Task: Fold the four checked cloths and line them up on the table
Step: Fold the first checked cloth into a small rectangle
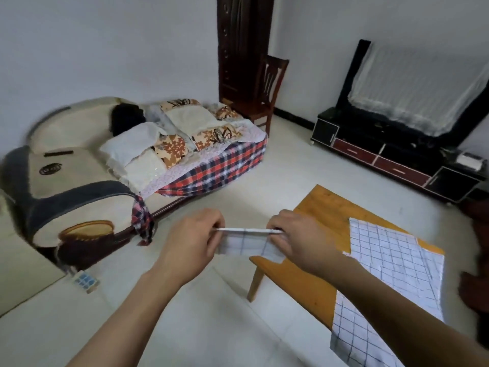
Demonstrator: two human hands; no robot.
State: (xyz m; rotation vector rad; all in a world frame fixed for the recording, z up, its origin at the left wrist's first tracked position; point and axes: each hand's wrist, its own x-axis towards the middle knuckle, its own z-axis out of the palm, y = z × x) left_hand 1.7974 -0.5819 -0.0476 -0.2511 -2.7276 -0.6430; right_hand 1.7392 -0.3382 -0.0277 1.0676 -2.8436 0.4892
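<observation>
From my feed I see a pale tiled floor [277,165] running to white walls. On the left stands a cream sofa [79,181] with dark trim, piled with patterned cushions [172,148] and draped with a red and blue plaid blanket [219,168]. A dark wooden chair [264,94] stands in the far corner beside a tall dark cabinet [238,49]. On the right, a low black TV stand [383,152] carries a screen under a white lace cover [418,91]. A small blue packet [84,280] lies on the floor near the sofa.

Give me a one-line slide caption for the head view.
Both hands, left and right, pinch a folded checked cloth in mid-air beside the wooden table, where unfolded cloths lie.
</observation>
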